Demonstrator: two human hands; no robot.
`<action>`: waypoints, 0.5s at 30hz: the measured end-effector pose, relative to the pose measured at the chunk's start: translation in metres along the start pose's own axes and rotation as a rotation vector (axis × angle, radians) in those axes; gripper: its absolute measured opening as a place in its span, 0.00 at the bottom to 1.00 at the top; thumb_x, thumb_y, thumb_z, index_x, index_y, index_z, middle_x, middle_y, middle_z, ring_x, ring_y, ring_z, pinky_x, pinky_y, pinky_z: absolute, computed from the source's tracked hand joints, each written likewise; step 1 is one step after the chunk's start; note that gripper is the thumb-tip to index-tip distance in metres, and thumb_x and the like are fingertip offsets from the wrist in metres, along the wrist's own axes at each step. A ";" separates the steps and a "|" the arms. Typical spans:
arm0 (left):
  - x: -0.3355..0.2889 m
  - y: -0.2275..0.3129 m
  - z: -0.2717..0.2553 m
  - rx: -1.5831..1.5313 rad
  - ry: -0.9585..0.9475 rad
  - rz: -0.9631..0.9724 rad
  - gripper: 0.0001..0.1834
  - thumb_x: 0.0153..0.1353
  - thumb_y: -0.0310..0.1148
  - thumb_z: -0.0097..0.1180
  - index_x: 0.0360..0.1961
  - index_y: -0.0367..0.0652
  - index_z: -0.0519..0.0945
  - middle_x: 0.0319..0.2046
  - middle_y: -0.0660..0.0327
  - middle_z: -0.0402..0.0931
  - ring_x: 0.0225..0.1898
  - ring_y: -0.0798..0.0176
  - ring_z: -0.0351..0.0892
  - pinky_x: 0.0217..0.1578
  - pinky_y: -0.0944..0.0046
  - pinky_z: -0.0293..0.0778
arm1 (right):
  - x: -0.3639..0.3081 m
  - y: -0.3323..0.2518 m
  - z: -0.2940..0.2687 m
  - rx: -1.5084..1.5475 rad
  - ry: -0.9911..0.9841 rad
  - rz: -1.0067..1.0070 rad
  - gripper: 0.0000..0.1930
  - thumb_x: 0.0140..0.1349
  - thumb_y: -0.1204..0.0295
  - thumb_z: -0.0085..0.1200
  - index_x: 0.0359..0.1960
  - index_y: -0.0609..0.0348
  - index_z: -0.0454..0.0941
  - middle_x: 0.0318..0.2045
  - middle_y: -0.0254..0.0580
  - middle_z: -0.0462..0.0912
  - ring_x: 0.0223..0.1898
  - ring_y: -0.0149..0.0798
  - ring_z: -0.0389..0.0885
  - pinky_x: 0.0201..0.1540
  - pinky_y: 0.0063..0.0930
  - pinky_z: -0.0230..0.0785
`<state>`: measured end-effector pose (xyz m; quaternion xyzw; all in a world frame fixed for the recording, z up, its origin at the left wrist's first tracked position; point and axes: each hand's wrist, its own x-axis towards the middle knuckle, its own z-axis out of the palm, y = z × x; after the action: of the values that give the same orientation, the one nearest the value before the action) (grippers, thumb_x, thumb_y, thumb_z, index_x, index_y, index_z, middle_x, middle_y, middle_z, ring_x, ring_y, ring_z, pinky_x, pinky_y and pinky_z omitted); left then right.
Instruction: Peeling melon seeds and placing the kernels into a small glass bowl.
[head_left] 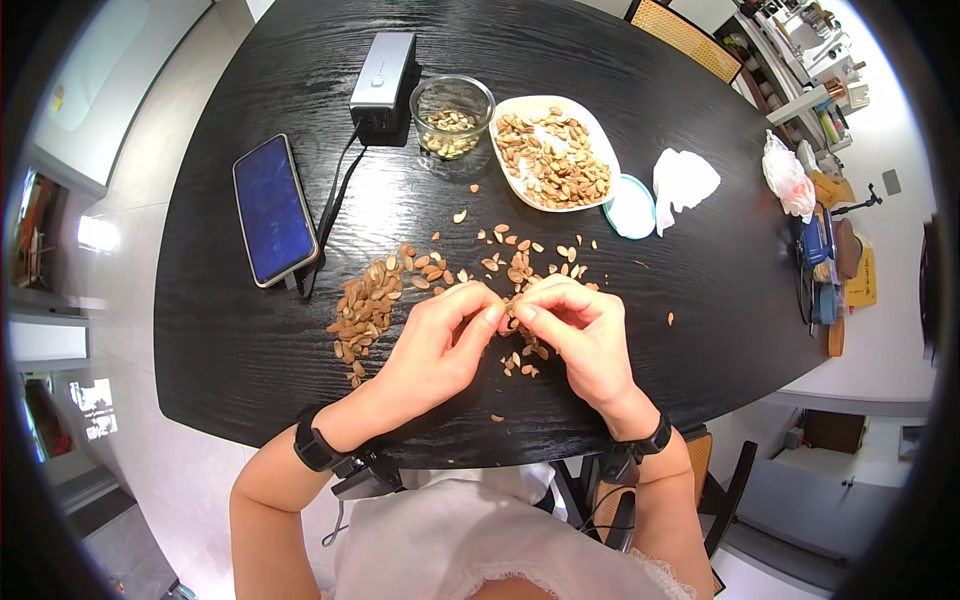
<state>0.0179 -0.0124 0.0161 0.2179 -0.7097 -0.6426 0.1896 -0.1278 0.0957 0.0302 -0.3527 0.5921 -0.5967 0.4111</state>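
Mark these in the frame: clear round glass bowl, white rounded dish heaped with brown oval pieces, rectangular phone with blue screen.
Clear round glass bowl point(455, 93): head view, far inner wall.
White rounded dish point(545, 101): head view, far rim.
Rectangular blue-screened phone point(275, 210): head view, middle of screen.

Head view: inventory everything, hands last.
Table: 1, black, centre
Phone: 1, blue-screened, left
Box: 1, grey, upper left
Cable: 1, black, box to phone
Glass bowl: 1, clear, right of box
Kernels: many, greenish, in glass bowl
Dish: 1, white, right of glass bowl
Seeds: many, brown, in dish
Lid: 1, white with blue rim, beside dish
Tissue: 1, white, right of lid
Seed pile: 1, brown, left of centre
Loose pieces: many, brown, centre
Plastic bag: 1, whitish, far right
Chairs: 2 or more, tan, right
Background clutter: uncounted, mixed, right
Floor: 1, pale, left
Clothing: 1, white, bottom
Wristbands: 2, black, wrists
Left hand: 1, bare, pinching small brown piece
Right hand: 1, bare, same piece
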 end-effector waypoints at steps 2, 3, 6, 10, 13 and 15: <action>0.001 0.000 -0.001 -0.022 0.015 -0.019 0.10 0.66 0.31 0.49 0.29 0.37 0.75 0.24 0.64 0.71 0.25 0.72 0.66 0.26 0.70 0.62 | 0.000 -0.001 -0.002 -0.012 0.023 -0.001 0.03 0.59 0.81 0.56 0.33 0.67 0.81 0.32 0.37 0.79 0.33 0.25 0.76 0.36 0.18 0.69; 0.001 0.000 -0.001 -0.044 0.031 -0.039 0.12 0.67 0.32 0.49 0.28 0.37 0.75 0.23 0.64 0.71 0.24 0.73 0.66 0.25 0.70 0.62 | 0.001 -0.001 -0.003 0.025 0.056 0.001 0.03 0.59 0.81 0.57 0.33 0.67 0.81 0.32 0.37 0.79 0.33 0.25 0.76 0.36 0.18 0.68; 0.002 -0.003 -0.009 -0.142 -0.049 -0.284 0.18 0.71 0.38 0.45 0.26 0.39 0.74 0.23 0.67 0.69 0.25 0.77 0.63 0.26 0.73 0.61 | 0.001 -0.004 -0.003 -0.079 0.091 -0.106 0.02 0.57 0.82 0.58 0.32 0.67 0.81 0.31 0.37 0.80 0.32 0.25 0.75 0.35 0.17 0.67; 0.005 -0.004 -0.011 -0.602 -0.154 -0.386 0.30 0.72 0.51 0.33 0.27 0.38 0.76 0.25 0.61 0.73 0.26 0.71 0.68 0.28 0.71 0.64 | -0.002 -0.009 0.006 -0.327 0.032 -0.283 0.04 0.54 0.83 0.59 0.31 0.65 0.81 0.31 0.38 0.80 0.31 0.27 0.76 0.33 0.18 0.68; 0.005 0.001 -0.010 -0.936 -0.138 -0.539 0.34 0.72 0.55 0.28 0.38 0.36 0.78 0.32 0.59 0.77 0.33 0.68 0.75 0.39 0.66 0.72 | 0.001 -0.005 0.004 -0.380 0.021 -0.316 0.05 0.53 0.83 0.60 0.32 0.63 0.82 0.31 0.38 0.80 0.31 0.28 0.76 0.33 0.20 0.68; 0.007 -0.005 -0.014 -1.062 -0.270 -0.495 0.38 0.71 0.57 0.23 0.50 0.31 0.75 0.43 0.53 0.77 0.45 0.61 0.76 0.51 0.58 0.72 | 0.002 -0.004 0.003 -0.421 0.018 -0.349 0.06 0.52 0.83 0.60 0.32 0.63 0.82 0.30 0.38 0.79 0.31 0.30 0.76 0.33 0.21 0.68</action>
<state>0.0203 -0.0285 0.0130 0.1687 -0.2378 -0.9562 0.0256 -0.1264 0.0926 0.0343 -0.5217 0.6370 -0.5254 0.2147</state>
